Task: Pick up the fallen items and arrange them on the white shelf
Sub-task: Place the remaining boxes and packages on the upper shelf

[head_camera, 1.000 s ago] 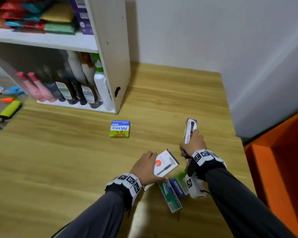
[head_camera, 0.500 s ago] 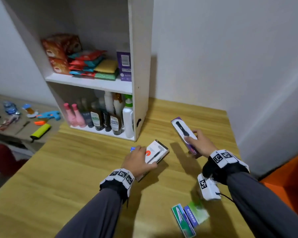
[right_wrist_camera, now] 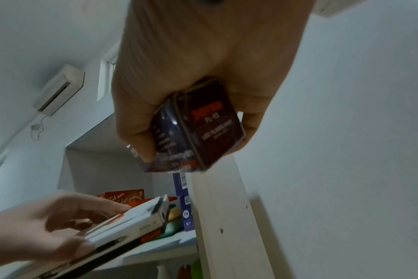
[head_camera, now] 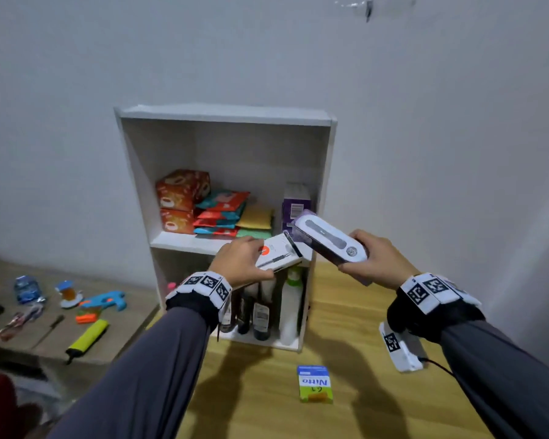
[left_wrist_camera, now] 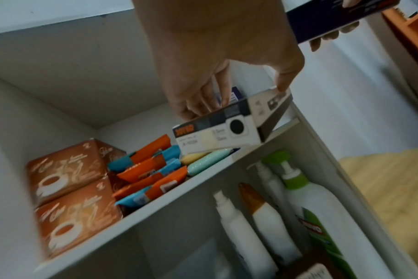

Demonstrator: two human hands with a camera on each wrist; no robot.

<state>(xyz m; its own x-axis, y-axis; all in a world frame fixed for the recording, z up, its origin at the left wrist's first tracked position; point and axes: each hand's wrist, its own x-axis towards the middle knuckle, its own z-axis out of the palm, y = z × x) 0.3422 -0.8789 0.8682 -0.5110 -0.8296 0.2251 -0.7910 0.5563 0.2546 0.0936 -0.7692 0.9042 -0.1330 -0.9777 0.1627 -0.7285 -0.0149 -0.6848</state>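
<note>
Two boxed items are held up at the front of the white shelf [head_camera: 225,114].

A flat white box [head_camera: 278,255] is gripped by the left hand [head_camera: 240,261], fingers curled over its top and thumb under it, its far end raised just above the front edge of the upper board. A long purple box [head_camera: 328,239] with a white front is clasped at its near end by the right hand [head_camera: 376,261], fingers wrapped round it, tilted toward the shelf's right side panel. A small blue and green box [head_camera: 315,384] marked Nitto is seen lying flat on the wooden table [head_camera: 346,327], well apart from both hands.
</note>
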